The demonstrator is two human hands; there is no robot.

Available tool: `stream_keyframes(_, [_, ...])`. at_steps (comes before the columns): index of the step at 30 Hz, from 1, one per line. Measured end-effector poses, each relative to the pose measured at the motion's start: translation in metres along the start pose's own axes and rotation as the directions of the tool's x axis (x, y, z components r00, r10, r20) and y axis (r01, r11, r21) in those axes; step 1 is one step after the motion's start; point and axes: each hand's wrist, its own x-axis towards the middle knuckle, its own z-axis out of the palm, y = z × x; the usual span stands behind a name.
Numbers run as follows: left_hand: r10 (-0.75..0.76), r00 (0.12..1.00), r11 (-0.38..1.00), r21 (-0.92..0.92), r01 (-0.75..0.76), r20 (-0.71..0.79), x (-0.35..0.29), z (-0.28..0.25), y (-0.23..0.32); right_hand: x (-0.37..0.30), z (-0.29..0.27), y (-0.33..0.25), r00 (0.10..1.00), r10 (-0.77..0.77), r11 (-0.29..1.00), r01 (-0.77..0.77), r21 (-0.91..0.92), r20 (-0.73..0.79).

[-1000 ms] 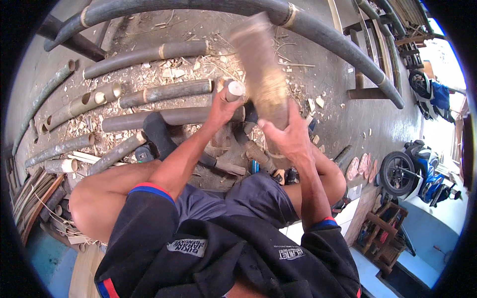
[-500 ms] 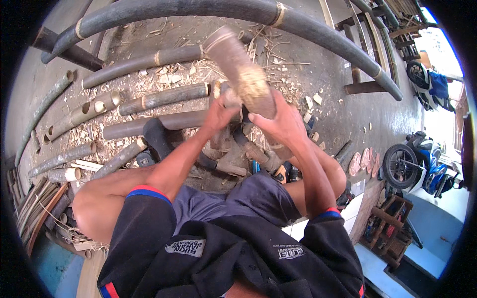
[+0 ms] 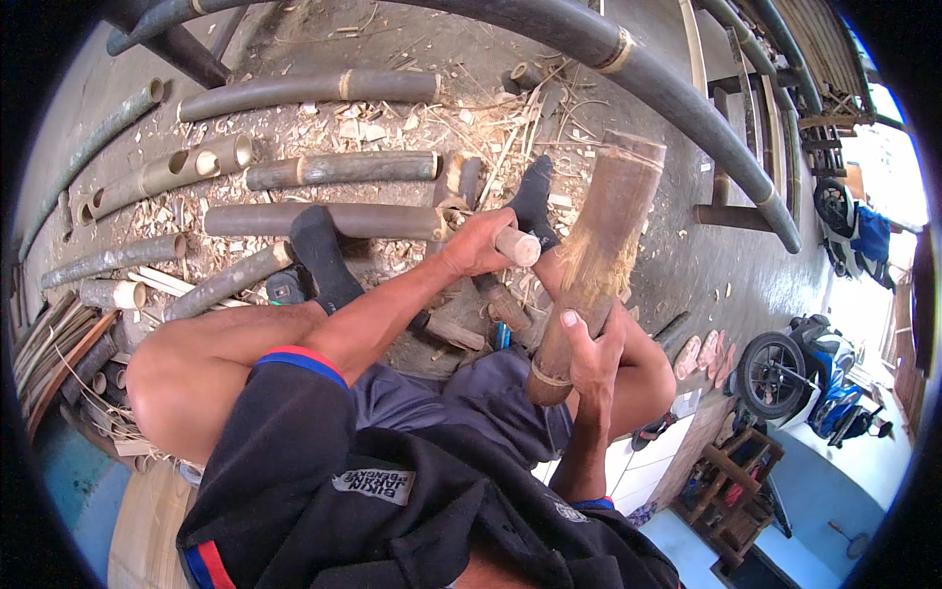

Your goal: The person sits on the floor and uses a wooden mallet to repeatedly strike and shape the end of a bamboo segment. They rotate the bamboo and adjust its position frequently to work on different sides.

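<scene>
My left hand (image 3: 478, 243) is closed around the round wooden handle (image 3: 518, 246) of what looks like a chisel. Its other end points at the cut end of a dark bamboo pole (image 3: 324, 221), where pale wood shows; the fist hides the blade. Wrapped round the lower part of a thick bamboo mallet (image 3: 613, 211) is my right hand (image 3: 597, 348), thumb lying along it. The mallet tilts up and away to the right, apart from the handle, its middle frayed into yellow fibres. My dark-socked foot (image 3: 329, 260) rests by the pole.
Several bamboo lengths (image 3: 343, 169) lie ahead and left among pale shavings (image 3: 363, 130). A holed bamboo piece (image 3: 157, 177) is at left. One long bamboo rail (image 3: 677, 88) arches across the far side. Sandals (image 3: 706, 351) and a motorbike (image 3: 785, 368) stand right.
The mallet has swung from above my left hand to the right, and its blur is gone. My left hand stays by the pole's end, with the handle now plainly in view.
</scene>
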Motion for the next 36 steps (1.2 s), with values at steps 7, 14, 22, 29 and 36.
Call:
stream_keyframes(7, [-0.124, 0.992, 0.978, -0.172, 0.120, -0.011, 0.010, -0.012, -0.006, 0.024, 0.013, 0.023, 0.991, 0.116, 0.853, -0.064, -0.518, 0.070])
stream_keyframes(14, [-0.343, 0.929, 0.878, -0.306, 0.369, 0.138, 0.044, -0.050, -0.040, 0.067, 0.028, 0.002, 0.982, 0.137, 0.772, -0.026, -0.635, 0.127])
stream_keyframes(22, [-0.647, 0.607, 0.702, -0.672, 0.236, -0.462, 0.051, -0.091, -0.021, 0.021, 0.018, 0.019, 0.997, 0.015, 0.995, -0.008, -0.099, 0.073])
stream_keyframes(29, [-0.010, 0.743, 0.820, 0.419, 0.389, -0.669, 0.051, -0.158, -0.020, -0.028, 0.021, 0.055, 0.986, 0.167, 0.986, -0.166, -0.019, 0.026])
stream_keyframes(36, [-0.560, 0.791, 0.632, 0.744, 0.216, 0.247, -0.003, -0.106, -0.017, -0.033, 0.017, 0.075, 0.990, 0.125, 0.991, -0.121, 0.062, -0.068])
